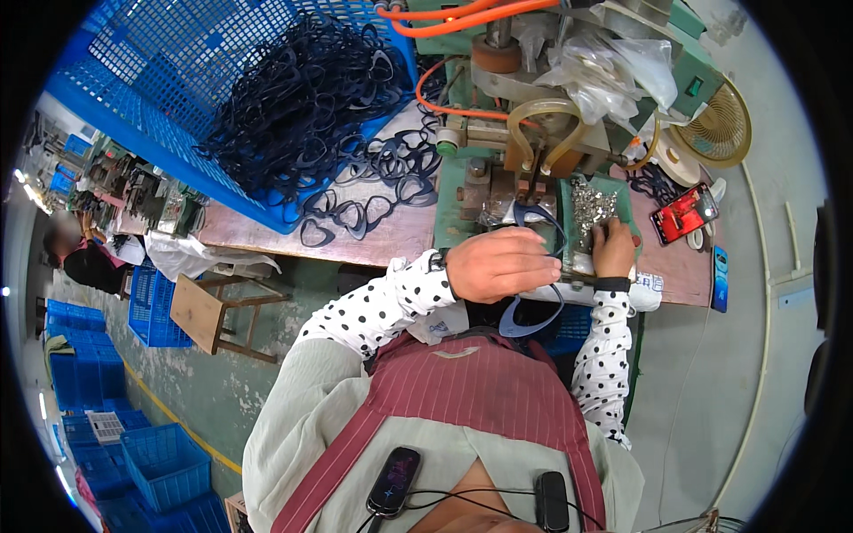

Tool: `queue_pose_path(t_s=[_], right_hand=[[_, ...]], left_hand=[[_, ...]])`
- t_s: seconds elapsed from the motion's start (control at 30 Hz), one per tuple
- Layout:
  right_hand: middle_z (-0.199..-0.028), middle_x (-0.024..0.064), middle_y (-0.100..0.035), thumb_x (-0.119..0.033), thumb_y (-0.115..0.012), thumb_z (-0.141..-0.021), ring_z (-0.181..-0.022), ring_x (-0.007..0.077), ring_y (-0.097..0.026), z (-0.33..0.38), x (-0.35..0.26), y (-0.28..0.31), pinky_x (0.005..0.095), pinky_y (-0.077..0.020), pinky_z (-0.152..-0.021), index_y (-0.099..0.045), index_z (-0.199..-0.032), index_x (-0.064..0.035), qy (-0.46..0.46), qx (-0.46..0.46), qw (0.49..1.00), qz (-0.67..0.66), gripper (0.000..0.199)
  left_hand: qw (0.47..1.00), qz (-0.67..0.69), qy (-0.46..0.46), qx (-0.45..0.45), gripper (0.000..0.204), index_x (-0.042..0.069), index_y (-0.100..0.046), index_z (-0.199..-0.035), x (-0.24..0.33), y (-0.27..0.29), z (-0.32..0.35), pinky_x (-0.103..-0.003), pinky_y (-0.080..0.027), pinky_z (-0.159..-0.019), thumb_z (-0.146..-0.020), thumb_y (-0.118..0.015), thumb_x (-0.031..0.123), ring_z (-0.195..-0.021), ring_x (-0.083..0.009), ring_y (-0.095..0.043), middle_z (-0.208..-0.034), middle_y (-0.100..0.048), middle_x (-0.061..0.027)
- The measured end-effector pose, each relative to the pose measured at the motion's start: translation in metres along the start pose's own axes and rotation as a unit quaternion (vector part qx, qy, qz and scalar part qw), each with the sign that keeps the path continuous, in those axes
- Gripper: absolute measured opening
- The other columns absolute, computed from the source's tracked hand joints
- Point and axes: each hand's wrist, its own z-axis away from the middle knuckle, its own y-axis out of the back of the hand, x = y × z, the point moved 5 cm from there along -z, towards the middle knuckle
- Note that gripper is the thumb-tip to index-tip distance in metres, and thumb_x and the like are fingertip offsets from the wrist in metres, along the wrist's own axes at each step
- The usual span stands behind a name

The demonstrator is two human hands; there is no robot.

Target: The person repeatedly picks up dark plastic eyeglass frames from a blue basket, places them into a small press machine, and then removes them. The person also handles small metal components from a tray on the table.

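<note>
My left hand (498,264) grips a dark blue heart-shaped plastic frame (535,266) in front of a green press machine (498,142). The frame's lower loop hangs below my fingers over my lap. My right hand (613,249) rests with fingers down in a green tray (569,200) full of small shiny metal parts (593,204), just right of the frame. Whether it pinches a part I cannot tell.
A big blue mesh crate (160,80) with a heap of dark frames (302,98) lies tipped on the wooden bench (391,235), several spilling out. A red phone (682,213), a small fan (715,124), orange hoses (444,13). Blue crates (164,462) and a wooden stool (209,311) on the floor; another person (84,258) at left.
</note>
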Motion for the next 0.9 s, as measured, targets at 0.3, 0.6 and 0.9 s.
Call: queue_pose_path(t_s=[0.3,0.6,0.9], right_hand=[[-0.087,0.0116,-0.068,-0.016,-0.073,-0.079,-0.080,0.0284,-0.064,0.001,0.005,0.014,0.0369,-0.0497,-0.073,-0.072,-0.085,-0.0060,-0.023,0.111,0.979,-0.170,0.012],[-0.076,0.0118,-0.067,-0.015,-0.071,-0.081,-0.072,0.0316,-0.065,0.006,-0.010,0.019,0.0417,-0.0505,-0.065,-0.069,-0.084,-0.0098,-0.020,0.214,0.961,-0.172,0.007],[-0.081,0.0103,-0.068,-0.009,-0.070,-0.079,-0.076,0.0306,-0.063,0.008,-0.008,0.025,0.0399,-0.0488,-0.069,-0.070,-0.089,-0.0099,-0.012,0.232,0.957,-0.174,0.009]], left_hand=[[0.962,-0.229,0.131,0.074,0.029,0.008,-0.067,-0.099,-0.030,0.041,0.057,-0.044,-0.046,-0.076,-0.070,-0.067,0.003,-0.086,-0.0289,-0.062,-0.101,-0.065,-0.0094],[0.787,-0.436,0.302,-0.315,0.017,0.013,-0.072,-0.088,-0.161,0.069,0.193,-0.057,-0.030,-0.103,-0.079,-0.062,0.022,-0.118,-0.0331,-0.048,-0.110,-0.061,-0.0109],[0.746,-0.579,0.315,-0.092,0.015,0.012,-0.051,-0.085,-0.156,0.162,0.115,-0.043,-0.044,-0.043,-0.090,-0.057,0.025,-0.053,-0.0340,-0.057,-0.074,-0.057,-0.0102]])
